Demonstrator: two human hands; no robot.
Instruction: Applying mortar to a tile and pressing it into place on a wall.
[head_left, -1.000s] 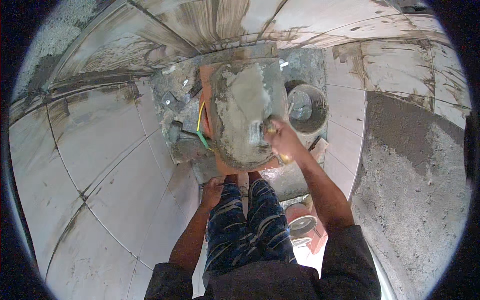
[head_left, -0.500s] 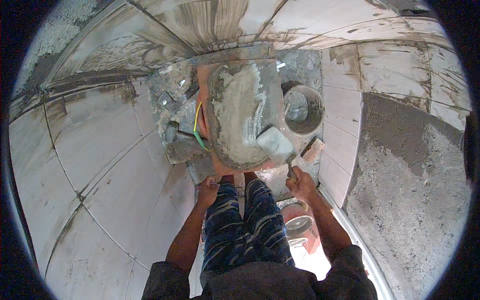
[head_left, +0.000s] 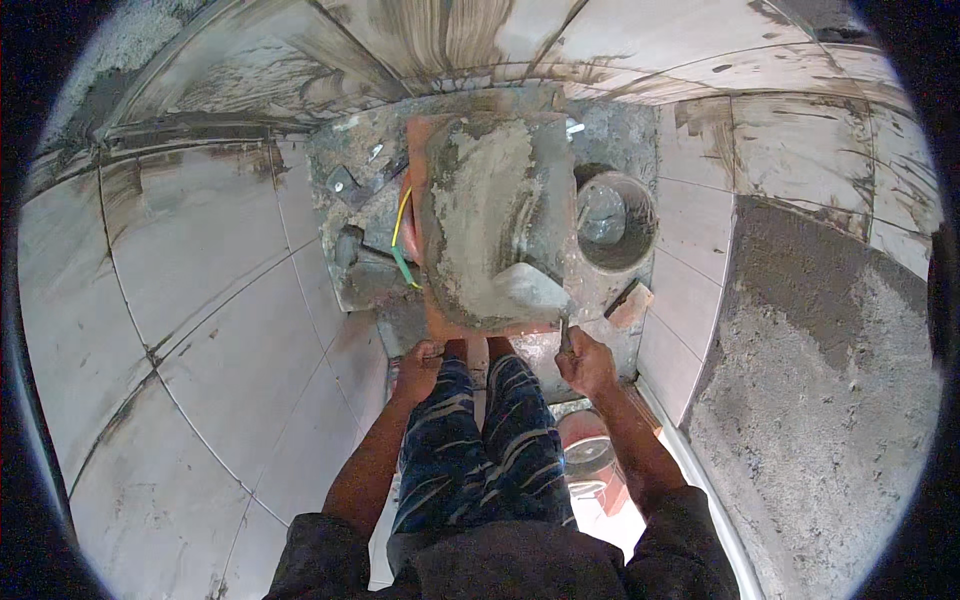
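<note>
My right hand (head_left: pixel 588 364) grips a trowel (head_left: pixel 535 288) by its handle, fingers wrapped round it. Its pale blade rests on grey mortar (head_left: pixel 480 215) near the lower right of a reddish tile (head_left: pixel 440 322). Mortar coats most of that tile's upward face, leaving an orange margin on the left and near sides. Close to the tile's near left corner is my left hand (head_left: pixel 420 368), its fingers curled closed; whatever they hold is hidden.
Right of the tile stands a round bucket (head_left: pixel 648 222). A broken tile piece (head_left: pixel 632 306) lies nearer. On the left are a mallet-like tool (head_left: pixel 350 246) and a yellow-green strip (head_left: pixel 403 256). Tiled walls (head_left: pixel 210 300) close in; the right wall has rough mortar (head_left: pixel 810 330). Another bucket (head_left: pixel 588 445) stands beside my legs.
The trowel has moved left and lies flatter on the mortar, where a fresh curved mark shows. My right hand has shifted left with it. My left hand stays near the tile's corner.
</note>
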